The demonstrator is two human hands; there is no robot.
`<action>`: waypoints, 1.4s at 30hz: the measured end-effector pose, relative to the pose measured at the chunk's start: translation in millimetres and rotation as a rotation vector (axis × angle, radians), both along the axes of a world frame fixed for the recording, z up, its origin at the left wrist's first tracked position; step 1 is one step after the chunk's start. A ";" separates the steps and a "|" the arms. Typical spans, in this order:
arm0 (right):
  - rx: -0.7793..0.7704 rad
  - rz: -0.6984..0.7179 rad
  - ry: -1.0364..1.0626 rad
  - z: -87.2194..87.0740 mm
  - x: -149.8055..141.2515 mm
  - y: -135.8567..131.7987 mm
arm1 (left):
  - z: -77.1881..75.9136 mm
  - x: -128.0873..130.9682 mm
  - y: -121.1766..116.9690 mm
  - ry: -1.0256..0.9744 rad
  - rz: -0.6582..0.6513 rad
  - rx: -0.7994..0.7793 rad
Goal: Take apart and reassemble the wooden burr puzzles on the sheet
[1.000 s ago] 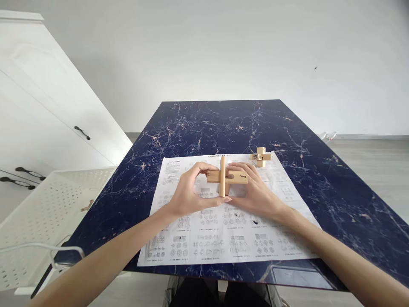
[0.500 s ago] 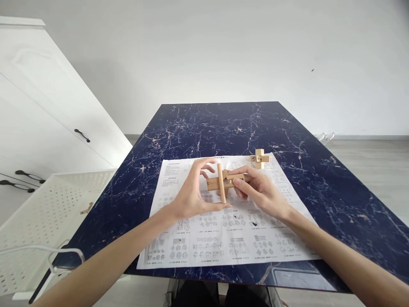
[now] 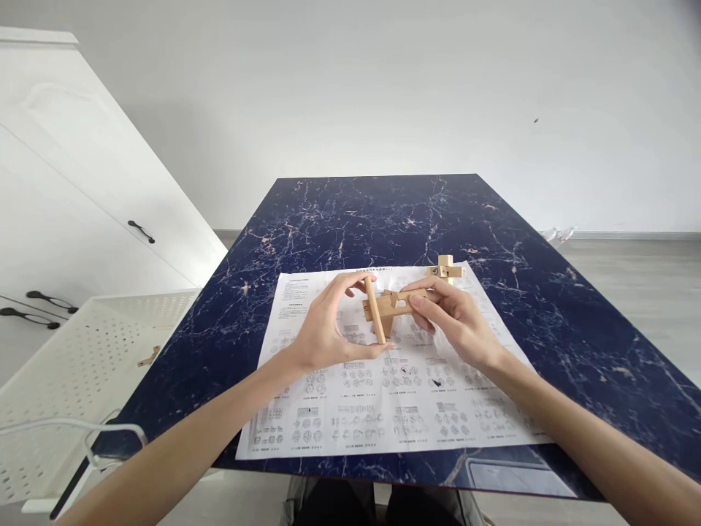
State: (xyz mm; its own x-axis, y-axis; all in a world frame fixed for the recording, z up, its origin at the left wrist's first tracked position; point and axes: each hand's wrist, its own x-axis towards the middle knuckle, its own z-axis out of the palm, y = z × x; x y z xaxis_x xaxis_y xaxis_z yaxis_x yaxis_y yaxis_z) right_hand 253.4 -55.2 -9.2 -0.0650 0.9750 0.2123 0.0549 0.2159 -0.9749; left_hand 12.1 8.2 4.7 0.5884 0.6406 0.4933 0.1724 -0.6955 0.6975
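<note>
Between the thumb and fingers of my left hand (image 3: 328,325) a long flat wooden puzzle piece (image 3: 375,310) is held by its two ends, slightly tilted. My right hand (image 3: 452,314) pinches the right end of a notched wooden puzzle piece (image 3: 405,301), which has an opening along its middle. The notched piece reaches leftward to the long piece, and its marked left end shows just past it. Another wooden part (image 3: 386,325) points down below them. How the pieces interlock is hard to make out.
An assembled wooden cross puzzle (image 3: 446,270) sits at the top right corner of a printed instruction sheet (image 3: 350,431). The sheet lies on a dark blue marbled table (image 3: 355,219). Left of the table are a white perforated cart (image 3: 104,351) holding a small wooden piece (image 3: 149,356), and a white cabinet (image 3: 82,183).
My right hand has shifted from spread around the far side to pinching the notched piece's right end. The long piece has tilted, and the notched piece has slid rightward relative to it.
</note>
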 end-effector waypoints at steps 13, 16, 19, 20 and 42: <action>0.002 -0.115 0.139 -3.3 -6.2 1.2 | -1.1 4.5 0.8 -0.069 0.060 0.041; 0.009 -0.125 0.144 -4.7 -7.5 1.2 | -0.6 5.2 0.4 -0.070 0.060 0.041; 0.018 -0.144 0.152 -5.6 -8.9 1.2 | -0.7 6.2 -0.7 -0.077 0.060 0.042; 0.021 -0.152 0.158 -5.6 -9.2 1.2 | -0.9 6.4 -1.1 -0.082 0.060 0.042; 0.031 -0.218 0.182 -6.2 -4.7 2.8 | -3.0 2.4 2.5 -0.079 0.060 0.095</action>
